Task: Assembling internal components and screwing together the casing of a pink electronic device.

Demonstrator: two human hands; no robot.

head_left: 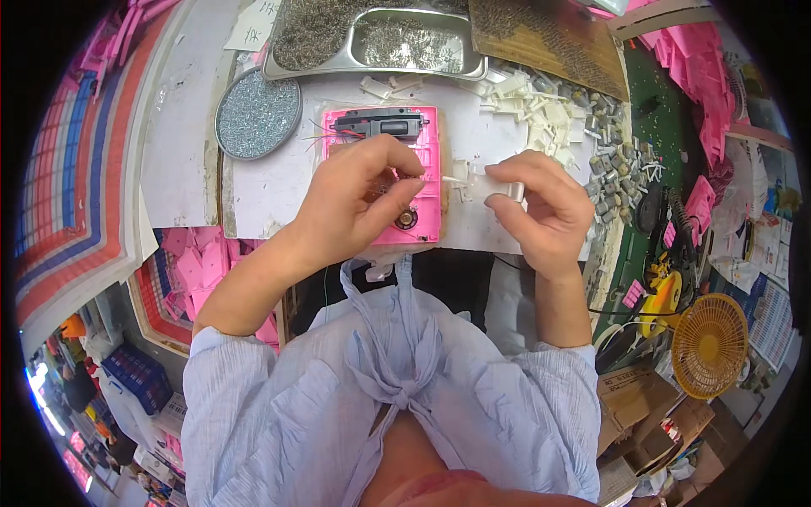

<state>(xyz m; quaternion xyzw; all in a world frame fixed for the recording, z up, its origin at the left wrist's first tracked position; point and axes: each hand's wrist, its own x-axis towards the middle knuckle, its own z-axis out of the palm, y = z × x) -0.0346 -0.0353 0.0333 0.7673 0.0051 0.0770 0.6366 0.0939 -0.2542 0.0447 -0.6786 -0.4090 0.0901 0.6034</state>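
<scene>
A pink plastic housing lies on the worktable in front of me. Along its far end sits a black plastic module with thin wires at its left. My left hand is over the housing's left half, thumb and forefinger drawn together; what they pinch, if anything, is too small to tell. Below those fingers a small round dark part shows in the housing. My right hand grips a small translucent squeeze bottle between thumb and fingers. The bottle lies sideways, its thin white nozzle pointing left at the housing's right edge.
At the far left stands a round dish of small metal pieces. A steel tray of small metal parts and a brown board with springs lie behind. White plastic pieces and metal cylinders heap at right, beyond them a yellow fan.
</scene>
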